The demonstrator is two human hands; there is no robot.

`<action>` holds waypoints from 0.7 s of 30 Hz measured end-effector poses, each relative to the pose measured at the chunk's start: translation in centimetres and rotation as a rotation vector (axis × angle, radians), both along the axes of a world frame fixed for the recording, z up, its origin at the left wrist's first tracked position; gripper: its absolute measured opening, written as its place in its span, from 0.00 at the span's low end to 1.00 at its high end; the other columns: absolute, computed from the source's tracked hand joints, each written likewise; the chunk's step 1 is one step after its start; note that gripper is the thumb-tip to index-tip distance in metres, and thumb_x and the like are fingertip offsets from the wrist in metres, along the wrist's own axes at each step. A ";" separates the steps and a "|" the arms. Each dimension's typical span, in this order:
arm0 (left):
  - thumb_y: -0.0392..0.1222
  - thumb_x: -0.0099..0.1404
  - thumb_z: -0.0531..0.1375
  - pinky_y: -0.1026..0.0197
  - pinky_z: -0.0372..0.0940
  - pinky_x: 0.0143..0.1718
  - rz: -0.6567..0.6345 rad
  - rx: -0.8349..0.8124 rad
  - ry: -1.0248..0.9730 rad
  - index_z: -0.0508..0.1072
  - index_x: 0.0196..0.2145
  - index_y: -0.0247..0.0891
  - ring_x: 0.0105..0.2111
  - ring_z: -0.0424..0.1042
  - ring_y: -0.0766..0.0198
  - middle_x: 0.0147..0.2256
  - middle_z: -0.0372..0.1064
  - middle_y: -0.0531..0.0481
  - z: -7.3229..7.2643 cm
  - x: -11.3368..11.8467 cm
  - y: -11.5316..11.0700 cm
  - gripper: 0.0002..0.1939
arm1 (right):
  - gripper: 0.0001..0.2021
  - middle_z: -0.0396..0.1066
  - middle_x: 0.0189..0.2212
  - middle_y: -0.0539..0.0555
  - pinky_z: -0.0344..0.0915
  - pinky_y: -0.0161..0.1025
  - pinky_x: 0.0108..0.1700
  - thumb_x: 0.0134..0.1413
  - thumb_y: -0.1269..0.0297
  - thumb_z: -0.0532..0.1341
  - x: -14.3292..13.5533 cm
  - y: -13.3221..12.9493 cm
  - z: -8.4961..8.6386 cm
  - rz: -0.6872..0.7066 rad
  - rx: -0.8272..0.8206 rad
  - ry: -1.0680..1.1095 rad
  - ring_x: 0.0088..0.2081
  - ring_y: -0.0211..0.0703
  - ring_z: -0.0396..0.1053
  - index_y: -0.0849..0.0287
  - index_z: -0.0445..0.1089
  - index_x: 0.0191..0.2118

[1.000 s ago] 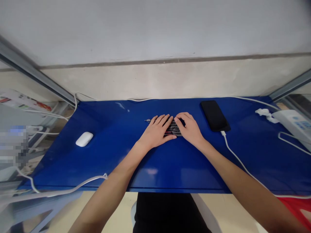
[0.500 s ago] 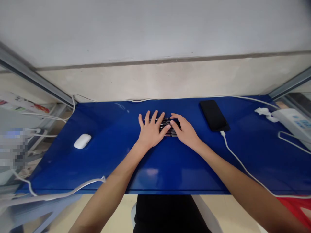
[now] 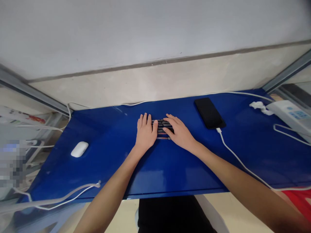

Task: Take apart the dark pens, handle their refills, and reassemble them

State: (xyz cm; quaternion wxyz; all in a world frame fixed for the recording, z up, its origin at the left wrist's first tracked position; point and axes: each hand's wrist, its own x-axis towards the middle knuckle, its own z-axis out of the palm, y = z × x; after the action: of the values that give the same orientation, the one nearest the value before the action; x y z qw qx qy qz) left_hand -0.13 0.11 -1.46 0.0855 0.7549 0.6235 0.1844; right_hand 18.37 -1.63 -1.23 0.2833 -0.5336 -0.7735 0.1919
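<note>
Your left hand [image 3: 145, 134]: flat, thumb spread, at the left ends of slim, mostly black pens [image 3: 160, 130].
Your right hand [image 3: 179, 130]: curved over their right ends; its grip cannot be told.
Pens: side by side before you, midway along the glossy blue desktop [image 3: 155, 173].

Two hands [image 3: 146, 134], several pens [image 3: 163, 138], one phone [image 3: 209, 113]

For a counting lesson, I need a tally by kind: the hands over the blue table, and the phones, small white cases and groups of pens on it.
Hands: 2 (left hand, right hand)
Phone: 1
White case: 1
Group of pens: 1 (partly covered, so single pens can't be counted)
Total: 5
</note>
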 end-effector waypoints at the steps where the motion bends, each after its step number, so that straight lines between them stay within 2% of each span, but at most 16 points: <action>1: 0.55 0.77 0.37 0.39 0.45 0.71 -0.026 -0.003 -0.015 0.61 0.67 0.21 0.72 0.45 0.44 0.70 0.51 0.30 0.0 0.2 -0.1 0.37 | 0.22 0.60 0.68 0.63 0.52 0.61 0.71 0.69 0.57 0.54 0.0 0.0 -0.1 0.002 0.004 -0.003 0.71 0.56 0.55 0.58 0.65 0.64; 4: 0.54 0.78 0.37 0.40 0.45 0.72 -0.107 0.013 -0.024 0.61 0.67 0.23 0.72 0.45 0.47 0.70 0.52 0.32 0.0 0.8 -0.6 0.36 | 0.23 0.60 0.68 0.65 0.52 0.60 0.71 0.69 0.58 0.53 0.0 0.1 -0.3 -0.007 0.022 -0.014 0.71 0.56 0.54 0.60 0.65 0.64; 7: 0.54 0.78 0.39 0.39 0.46 0.71 -0.146 0.015 -0.023 0.61 0.67 0.24 0.72 0.45 0.47 0.70 0.52 0.32 0.1 1.2 -1.1 0.35 | 0.22 0.60 0.68 0.64 0.52 0.62 0.71 0.70 0.58 0.51 0.0 0.1 -0.4 -0.040 0.039 -0.009 0.71 0.57 0.54 0.59 0.67 0.63; 11: 0.54 0.78 0.39 0.41 0.47 0.71 -0.173 -0.018 -0.077 0.61 0.68 0.28 0.73 0.45 0.50 0.70 0.52 0.34 0.5 1.6 -1.5 0.34 | 0.22 0.58 0.69 0.63 0.52 0.59 0.71 0.71 0.58 0.49 0.1 0.2 -0.2 -0.059 0.035 0.033 0.72 0.55 0.52 0.60 0.68 0.62; 16: 0.53 0.78 0.37 0.43 0.46 0.72 -0.152 -0.075 -0.174 0.60 0.69 0.30 0.73 0.44 0.53 0.70 0.53 0.38 0.9 2.1 -1.8 0.33 | 0.24 0.57 0.70 0.61 0.54 0.57 0.71 0.72 0.55 0.48 0.4 0.5 0.5 -0.119 -0.056 0.163 0.72 0.52 0.52 0.59 0.68 0.63; 19: 0.54 0.78 0.39 0.40 0.47 0.71 -0.162 -0.079 -0.181 0.60 0.69 0.33 0.73 0.45 0.51 0.70 0.53 0.39 1.0 2.2 -1.9 0.32 | 0.23 0.56 0.70 0.61 0.53 0.58 0.71 0.71 0.57 0.48 0.5 0.6 0.3 -0.099 -0.042 0.134 0.72 0.53 0.52 0.58 0.68 0.63; 21: 0.55 0.77 0.42 0.37 0.44 0.71 -0.212 -0.072 -0.104 0.59 0.70 0.34 0.73 0.42 0.47 0.71 0.50 0.39 1.1 2.1 -2.0 0.33 | 0.23 0.55 0.71 0.62 0.50 0.60 0.72 0.71 0.59 0.49 0.5 0.6 -0.1 -0.065 -0.003 0.059 0.72 0.54 0.51 0.59 0.67 0.64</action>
State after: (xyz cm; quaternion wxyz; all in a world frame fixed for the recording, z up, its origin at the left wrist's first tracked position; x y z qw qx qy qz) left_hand 1.92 -1.94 -0.35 0.1640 0.8024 0.5412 0.1905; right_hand 18.90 -1.08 -1.33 0.3114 -0.5528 -0.7468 0.1994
